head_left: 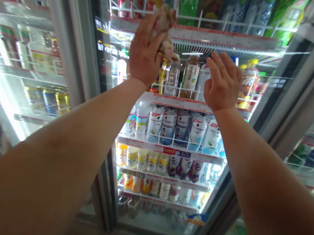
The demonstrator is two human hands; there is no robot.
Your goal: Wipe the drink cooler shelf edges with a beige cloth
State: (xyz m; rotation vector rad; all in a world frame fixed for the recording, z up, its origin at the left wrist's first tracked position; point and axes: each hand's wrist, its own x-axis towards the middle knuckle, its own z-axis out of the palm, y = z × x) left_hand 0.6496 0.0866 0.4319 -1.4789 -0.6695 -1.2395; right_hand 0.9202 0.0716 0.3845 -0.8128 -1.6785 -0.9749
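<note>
I face an open drinks cooler with wire shelves full of bottles. My left hand is raised in front of the upper shelves, its fingers wrapped round a bottle with a brownish patterned label, tilted and blurred. My right hand is up beside it, fingers together and curled forward at a white bottle on the second shelf; whether it grips that bottle is hidden. A tea-coloured bottle and a clear one stand between my hands.
The top shelf carries green, blue and red bottles. Lower shelves hold white-labelled bottles and small yellow and purple ones. The glass door stands open at left; the cooler's frame runs down the right beside another cooler.
</note>
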